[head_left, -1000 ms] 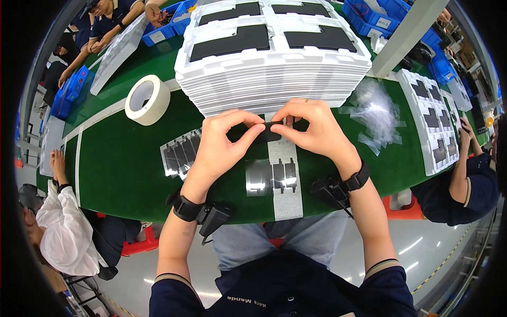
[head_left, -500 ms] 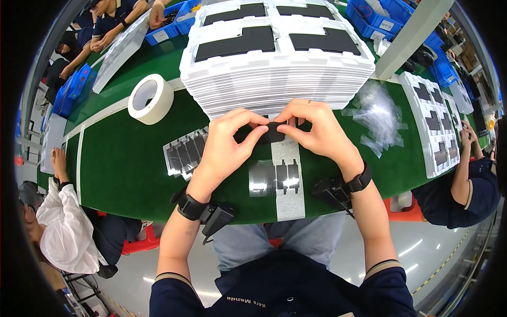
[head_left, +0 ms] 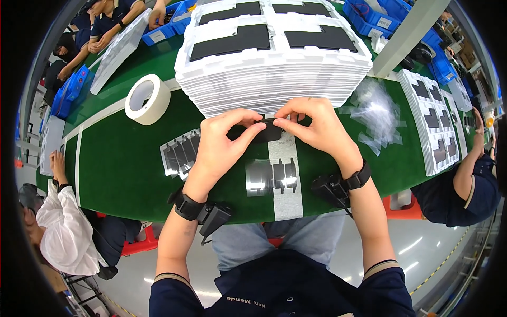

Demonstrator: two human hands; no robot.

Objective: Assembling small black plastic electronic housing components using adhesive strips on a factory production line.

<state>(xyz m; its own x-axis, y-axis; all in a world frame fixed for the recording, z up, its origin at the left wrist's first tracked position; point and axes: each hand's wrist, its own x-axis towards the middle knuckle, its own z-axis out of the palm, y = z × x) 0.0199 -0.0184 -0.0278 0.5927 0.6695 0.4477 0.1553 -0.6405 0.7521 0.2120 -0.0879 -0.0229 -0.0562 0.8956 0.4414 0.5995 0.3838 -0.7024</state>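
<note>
A black flat piece (head_left: 270, 133) with rounded corners is held by its upper edge, just in front of a tall stack of white trays. My left hand (head_left: 224, 138) pinches it at the left with thumb and forefinger. At the top right, my right hand (head_left: 311, 124) grips it the same way. Below the piece, a pale grey strip (head_left: 288, 207) lies on the green table. Across that strip rests a clear film sheet (head_left: 258, 178) bearing black strips. Another film sheet with black strips (head_left: 181, 153) lies left of my left forearm.
The stack of white trays (head_left: 274, 79) carries black L-shaped pieces on top. A tape roll (head_left: 148, 99) stands left. Loose clear film (head_left: 377, 116) and a white tray (head_left: 419, 127) lie right. A pale post (head_left: 414, 37) rises behind. Co-workers sit at both sides.
The view has shifted slightly, and both hands stay at the black piece with small finger movements. On the right, a co-worker's hand has moved up and away from the tray there.
</note>
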